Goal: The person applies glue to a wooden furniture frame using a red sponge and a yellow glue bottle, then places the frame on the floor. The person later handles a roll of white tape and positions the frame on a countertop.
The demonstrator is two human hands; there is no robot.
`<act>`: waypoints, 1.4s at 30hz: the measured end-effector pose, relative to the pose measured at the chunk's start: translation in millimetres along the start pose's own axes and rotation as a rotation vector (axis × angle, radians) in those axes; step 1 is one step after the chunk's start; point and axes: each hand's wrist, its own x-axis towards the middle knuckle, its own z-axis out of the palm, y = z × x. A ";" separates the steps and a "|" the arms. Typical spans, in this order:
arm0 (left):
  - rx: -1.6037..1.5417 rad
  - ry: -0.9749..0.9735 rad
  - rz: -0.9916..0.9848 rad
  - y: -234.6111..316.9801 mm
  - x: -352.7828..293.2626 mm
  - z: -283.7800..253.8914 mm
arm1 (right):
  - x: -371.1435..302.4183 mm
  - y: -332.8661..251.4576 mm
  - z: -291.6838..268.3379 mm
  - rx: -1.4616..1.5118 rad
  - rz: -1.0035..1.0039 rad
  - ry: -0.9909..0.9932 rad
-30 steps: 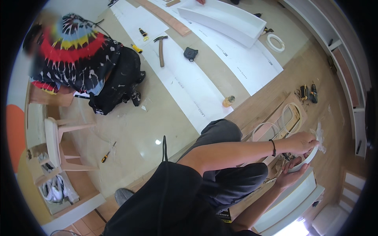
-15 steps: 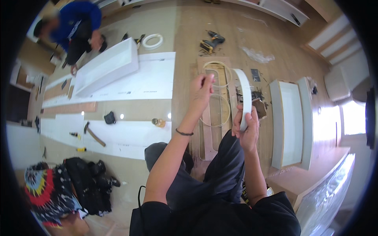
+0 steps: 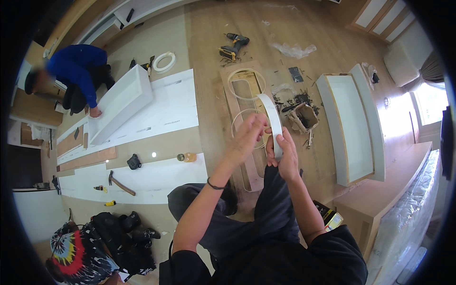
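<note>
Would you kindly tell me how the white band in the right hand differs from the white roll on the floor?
The white band is gripped by the right hand; the white roll lies on the floor. From this view, the band shows as a gently curved strip, the roll as a full ring. Both are white.

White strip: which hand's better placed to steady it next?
Probably the right hand: it holds the white strip near the end closest to the person. The left hand is beside the strip; whether it touches is unclear.
</note>
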 end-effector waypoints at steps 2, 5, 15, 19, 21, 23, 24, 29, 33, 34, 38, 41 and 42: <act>-0.010 -0.039 0.065 -8.3 -3.1 10.4 | -1.0 7.0 3.2 0.049 0.013 -0.031; 0.035 -0.027 0.153 -20.7 -1.1 9.2 | -4.2 7.5 10.0 0.051 0.079 0.041; 0.276 0.279 0.347 -25.7 21.7 -3.7 | 2.8 4.3 -9.7 0.384 0.191 -0.029; 0.109 0.533 0.270 -10.8 20.9 -44.7 | 3.4 11.1 -13.6 -0.054 0.038 0.012; -0.063 0.707 0.149 -0.9 15.5 -72.3 | 1.4 18.7 -8.3 -0.453 -0.060 0.055; -0.324 0.932 0.225 4.1 23.3 -89.1 | -3.8 10.4 -1.4 -0.711 -0.022 -0.006; -0.323 1.022 0.275 -0.6 28.2 -93.5 | -7.0 10.4 2.5 -0.787 -0.007 -0.013; 0.140 0.684 0.274 -25.1 37.4 -72.7 | -4.4 11.1 20.6 -1.211 -0.229 -0.036; 0.257 0.218 0.295 5.5 5.8 -20.1 | 10.2 16.5 24.5 -1.366 -0.292 -0.018; 0.261 0.264 0.350 -0.2 5.3 -17.9 | 12.6 12.8 28.1 -1.362 -0.296 -0.019; 0.317 0.381 0.458 -15.0 18.3 -16.6 | 17.6 7.5 31.1 -1.361 -0.347 0.036; 0.302 0.396 0.434 -20.3 18.3 -13.0 | 17.9 12.3 26.2 -1.354 -0.343 0.096; 0.289 0.397 0.424 -20.7 18.0 -12.8 | 18.3 13.7 26.5 -1.343 -0.334 0.112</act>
